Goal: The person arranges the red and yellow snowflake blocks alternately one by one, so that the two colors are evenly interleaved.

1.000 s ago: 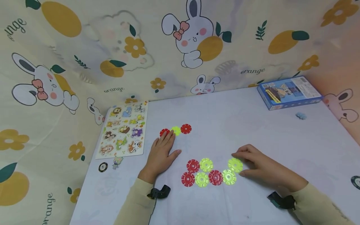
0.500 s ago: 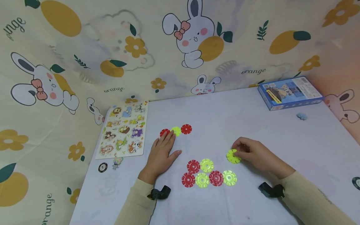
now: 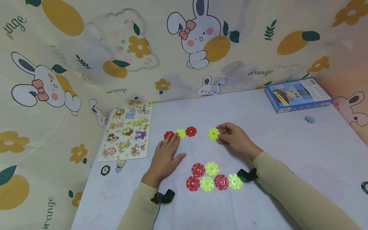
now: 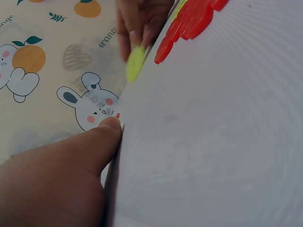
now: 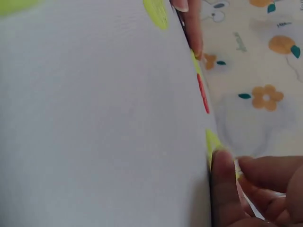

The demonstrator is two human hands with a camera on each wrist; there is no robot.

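Note:
My right hand (image 3: 230, 135) pinches a yellow-green snowflake disc (image 3: 213, 134) just above the white table (image 3: 273, 143), a little right of a short row of discs: red (image 3: 168, 135), yellow-green (image 3: 180, 133), red (image 3: 191, 131). My left hand (image 3: 166, 155) lies flat with straight fingers, fingertips on the left end of that row. A cluster of several red and yellow-green discs (image 3: 212, 179) lies nearer me. In the left wrist view my thumb (image 4: 94, 142) rests on the table, with the held disc (image 4: 136, 64) beyond. The right wrist view shows my thumb (image 5: 222, 184) on the disc's edge (image 5: 211, 142).
An animal peg puzzle board (image 3: 126, 131) lies at the table's left edge, with a small black round piece (image 3: 105, 170) below it. A blue box (image 3: 299, 95) sits at the far right corner, a small blue bit (image 3: 309, 119) near it. Patterned cloth walls surround the table.
My right hand lifted a yellow-green disc from the near cluster and carried it up and left, close to the short row. The left hand stayed still.

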